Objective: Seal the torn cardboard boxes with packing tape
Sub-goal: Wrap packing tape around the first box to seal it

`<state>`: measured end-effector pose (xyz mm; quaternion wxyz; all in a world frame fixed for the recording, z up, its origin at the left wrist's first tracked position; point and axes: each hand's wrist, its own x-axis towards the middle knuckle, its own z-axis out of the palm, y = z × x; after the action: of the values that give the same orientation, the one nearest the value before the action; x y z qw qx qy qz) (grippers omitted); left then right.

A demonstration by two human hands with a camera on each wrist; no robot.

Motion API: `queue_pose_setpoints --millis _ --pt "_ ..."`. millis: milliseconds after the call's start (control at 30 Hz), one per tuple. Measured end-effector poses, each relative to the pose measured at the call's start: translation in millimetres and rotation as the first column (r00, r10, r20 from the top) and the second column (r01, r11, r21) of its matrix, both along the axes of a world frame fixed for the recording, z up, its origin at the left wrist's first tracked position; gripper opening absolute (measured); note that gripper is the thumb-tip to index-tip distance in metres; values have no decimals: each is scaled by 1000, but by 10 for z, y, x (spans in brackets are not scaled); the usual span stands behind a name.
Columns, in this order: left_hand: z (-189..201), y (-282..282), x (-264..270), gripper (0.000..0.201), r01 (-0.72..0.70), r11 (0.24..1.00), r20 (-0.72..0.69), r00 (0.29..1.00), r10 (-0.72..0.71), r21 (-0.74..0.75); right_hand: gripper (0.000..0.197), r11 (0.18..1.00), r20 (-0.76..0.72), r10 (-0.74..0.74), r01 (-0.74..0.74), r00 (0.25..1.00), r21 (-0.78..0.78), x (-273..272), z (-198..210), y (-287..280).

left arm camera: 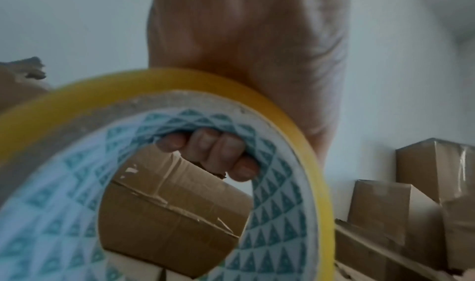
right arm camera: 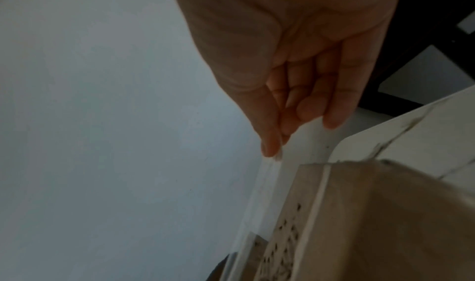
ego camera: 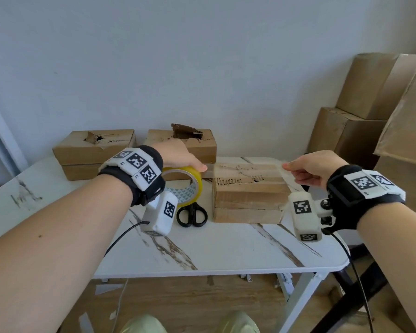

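A yellow packing tape roll hangs just left of the near torn cardboard box. My left hand grips the tape roll, with fingers curled through its core. A clear strip of tape stretches from the roll across the box top to my right hand, which pinches its free end. In the right wrist view the thumb and fingertips pinch the tape strip above the box. Two more torn boxes stand at the back.
Black scissors lie on the white marble-patterned table between the roll and the near box. A stack of larger cardboard boxes stands to the right against the wall. The table's front edge is close to me.
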<state>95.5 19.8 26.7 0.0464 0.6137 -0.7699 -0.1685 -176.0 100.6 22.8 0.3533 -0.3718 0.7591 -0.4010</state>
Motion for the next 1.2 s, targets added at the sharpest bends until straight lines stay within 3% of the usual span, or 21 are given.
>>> queue_pose_setpoints --millis 133,267,467,633,967,1200 --pt "2 39 -95 73 7 1000 56 998 -6 -18 18 999 38 8 -10 999 41 -118 -104 13" --pt "-49 42 -136 84 2 1000 113 994 -4 20 20 999 52 9 -11 999 37 -147 -156 23" --pt "-97 35 -125 76 0 999 114 993 -5 51 19 1000 54 4 -5 999 19 -149 -206 -29" --pt "-119 17 -124 90 -8 997 115 993 0 71 25 1000 48 0 0 999 9 -173 -242 -58" --pt "-148 44 -195 102 -3 998 109 994 -5 67 18 1000 70 -12 12 997 9 -190 -264 -29" --pt "-199 36 -209 98 10 996 112 994 -20 87 19 1000 119 -18 15 993 22 -197 -342 -39"
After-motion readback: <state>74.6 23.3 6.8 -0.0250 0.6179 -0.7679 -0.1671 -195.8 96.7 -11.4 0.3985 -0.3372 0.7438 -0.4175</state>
